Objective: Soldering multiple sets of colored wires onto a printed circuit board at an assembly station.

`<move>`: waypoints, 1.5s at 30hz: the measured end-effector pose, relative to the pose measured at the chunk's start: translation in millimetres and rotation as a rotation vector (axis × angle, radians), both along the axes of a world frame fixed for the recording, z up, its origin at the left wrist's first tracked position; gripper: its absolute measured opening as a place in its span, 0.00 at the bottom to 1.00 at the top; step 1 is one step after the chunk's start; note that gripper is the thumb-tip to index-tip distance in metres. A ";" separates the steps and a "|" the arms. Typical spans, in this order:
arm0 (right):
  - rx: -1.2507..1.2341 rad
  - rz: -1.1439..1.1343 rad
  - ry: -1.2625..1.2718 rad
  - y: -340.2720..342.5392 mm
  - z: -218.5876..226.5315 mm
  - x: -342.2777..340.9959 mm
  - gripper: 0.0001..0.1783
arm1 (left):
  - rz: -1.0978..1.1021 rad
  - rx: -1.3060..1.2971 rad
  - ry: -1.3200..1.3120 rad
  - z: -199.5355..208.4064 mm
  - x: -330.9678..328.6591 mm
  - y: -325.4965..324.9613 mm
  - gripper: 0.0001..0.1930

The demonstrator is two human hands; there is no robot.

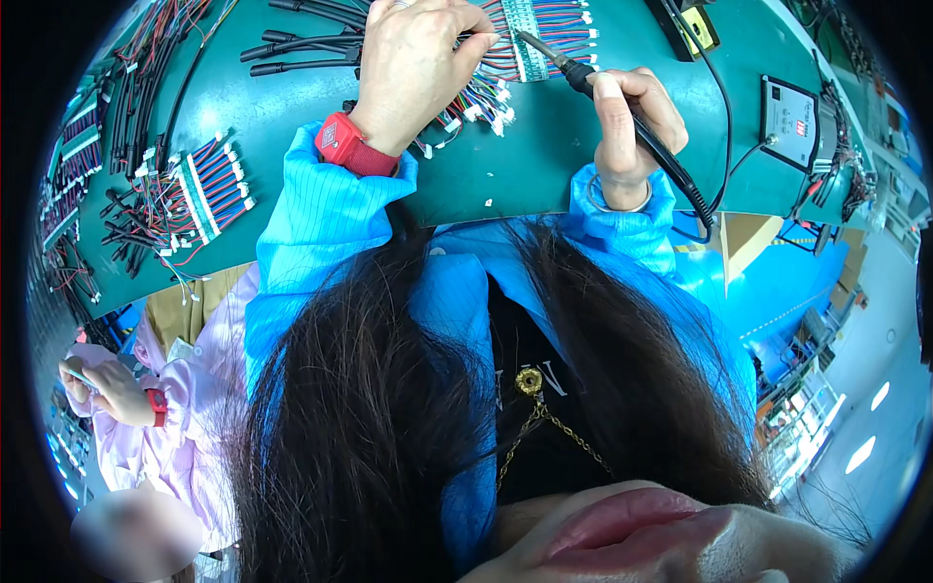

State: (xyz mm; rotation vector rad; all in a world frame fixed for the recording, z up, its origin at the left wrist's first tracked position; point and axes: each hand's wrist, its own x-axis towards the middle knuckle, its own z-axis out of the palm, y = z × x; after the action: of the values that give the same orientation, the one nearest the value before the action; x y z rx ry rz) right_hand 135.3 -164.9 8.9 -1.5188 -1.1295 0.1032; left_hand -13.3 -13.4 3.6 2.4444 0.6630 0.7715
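Note:
My right hand [637, 126] grips a soldering iron [581, 76] by its black handle. The iron's tip points up and left, over a strip of small green circuit boards [530, 60]. Red, black and blue wires with white connectors run out of the strip's right side. At its left edge my left hand [418, 58] is closed in a pinch, apparently on a wire [500, 49]; the fingertips partly hide it. Black cables [306, 68] with plug ends stick out to the left of this hand. Loose white connectors [501, 117] hang below it.
A second wired board strip [197, 199] lies on the green table [292, 117] at left, with more cable bundles [136, 97] beyond. At right stand a grey soldering station [789, 121] and a yellow-and-black holder [698, 31]. The iron's cord [729, 126] loops nearby. Lower left, a co-worker's hand [117, 389] shows.

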 end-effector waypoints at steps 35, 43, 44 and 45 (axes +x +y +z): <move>-0.039 0.006 -0.036 -0.9 -2.9 0.3 0.04 | 0.012 0.037 0.036 0.2 1.4 -0.4 0.04; 0.011 -0.022 -0.037 -4.9 -1.3 0.6 0.03 | 0.011 0.007 -0.015 0.4 -0.9 0.6 0.04; 0.012 -0.021 -0.037 -4.6 -2.2 0.1 0.03 | 0.012 -0.004 -0.026 0.7 -1.9 0.3 0.04; 0.044 -0.030 -0.031 -4.1 -3.3 -0.8 0.03 | 0.012 -0.002 -0.025 0.8 -3.0 -0.2 0.04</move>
State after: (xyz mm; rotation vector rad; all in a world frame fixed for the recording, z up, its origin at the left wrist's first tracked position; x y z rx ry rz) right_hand 134.5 -169.0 5.6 -1.5021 -1.1265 0.0345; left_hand -16.3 -13.6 4.4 2.4265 0.6698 0.8047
